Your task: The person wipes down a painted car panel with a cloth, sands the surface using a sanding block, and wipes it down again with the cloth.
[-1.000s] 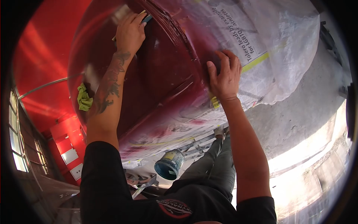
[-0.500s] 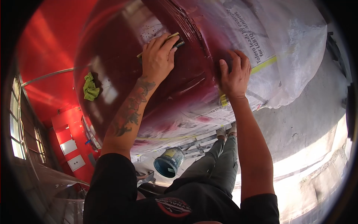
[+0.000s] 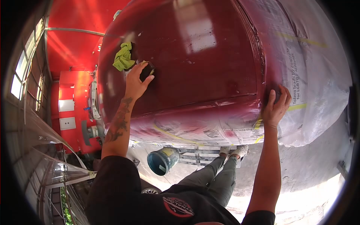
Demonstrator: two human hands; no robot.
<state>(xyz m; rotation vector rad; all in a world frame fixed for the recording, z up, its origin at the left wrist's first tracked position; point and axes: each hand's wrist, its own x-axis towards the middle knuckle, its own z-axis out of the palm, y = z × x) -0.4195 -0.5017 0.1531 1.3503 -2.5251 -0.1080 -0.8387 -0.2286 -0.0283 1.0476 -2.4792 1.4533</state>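
A glossy dark red car panel (image 3: 195, 71) fills the middle of the view. Near its left side, my left hand (image 3: 137, 79) has its fingers curled round a small dark block (image 3: 148, 70) with a yellowish edge. Just above that hand lies a crumpled lime-green cloth (image 3: 123, 57). My right hand (image 3: 276, 107) rests at the panel's lower right corner, on the border of newspaper masking (image 3: 296, 78), with fingers apart and nothing visible in it.
A blue bucket (image 3: 158, 164) stands beneath the panel edge, beside a slatted frame (image 3: 195, 156). Clear plastic sheeting (image 3: 322, 108) drapes the right side. Red walls (image 3: 77, 48) and windows (image 3: 24, 65) are at the left.
My left hand, with the block, has moved across the panel towards the green cloth. The view has shifted, so the panel shows more fully. My right hand stays by the masking.
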